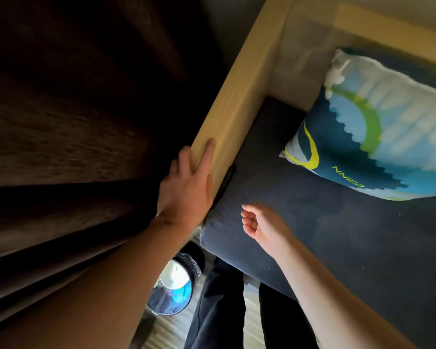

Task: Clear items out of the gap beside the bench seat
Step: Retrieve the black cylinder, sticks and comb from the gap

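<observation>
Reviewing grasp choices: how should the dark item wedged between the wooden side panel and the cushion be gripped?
Pinch the exposed upper edge of the dark item from above, right hand coming over the cushion. It stands edge-up in the narrow gap along the panel; only that edge shows.

Only readable text: green capital letters on dark blue corner of printed pillow (378,127), pillow lying on dark bench seat cushion (325,222). Letters appear upside down from camera side; last ones look like "INN", first one or two unclear, possibly "CO" or "G". Yellow-green curved swoosh mark beside lettering, no words in it. No other labels, numbers, signs legible.
</observation>
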Action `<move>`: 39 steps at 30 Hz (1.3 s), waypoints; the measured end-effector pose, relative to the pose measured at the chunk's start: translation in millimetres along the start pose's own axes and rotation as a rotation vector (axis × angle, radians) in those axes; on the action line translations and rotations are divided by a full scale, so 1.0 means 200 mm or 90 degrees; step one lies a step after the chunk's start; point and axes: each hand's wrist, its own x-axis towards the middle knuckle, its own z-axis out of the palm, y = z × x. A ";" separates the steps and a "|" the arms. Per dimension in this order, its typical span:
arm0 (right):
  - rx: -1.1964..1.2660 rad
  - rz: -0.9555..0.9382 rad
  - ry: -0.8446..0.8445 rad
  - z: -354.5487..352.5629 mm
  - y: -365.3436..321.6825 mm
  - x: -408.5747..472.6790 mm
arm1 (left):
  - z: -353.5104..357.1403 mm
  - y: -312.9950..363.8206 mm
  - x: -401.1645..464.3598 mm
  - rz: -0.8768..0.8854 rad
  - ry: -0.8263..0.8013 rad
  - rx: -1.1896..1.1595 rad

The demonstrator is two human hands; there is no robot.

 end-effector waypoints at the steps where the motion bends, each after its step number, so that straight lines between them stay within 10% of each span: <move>1: -0.021 0.003 0.007 0.01 -0.01 0.07 | 0.00 0.00 0.01 0.000 -0.002 -0.001; 12: -0.710 -0.232 0.047 0.22 -0.18 0.76 | 0.07 -0.06 0.04 0.029 0.015 -0.036; 24: -0.536 -0.149 -0.050 0.28 -0.22 0.90 | 0.07 -0.06 0.04 0.020 0.011 -0.039; 39: -0.701 -0.169 -0.019 0.28 -0.23 0.93 | 0.05 -0.06 0.04 0.025 0.018 -0.042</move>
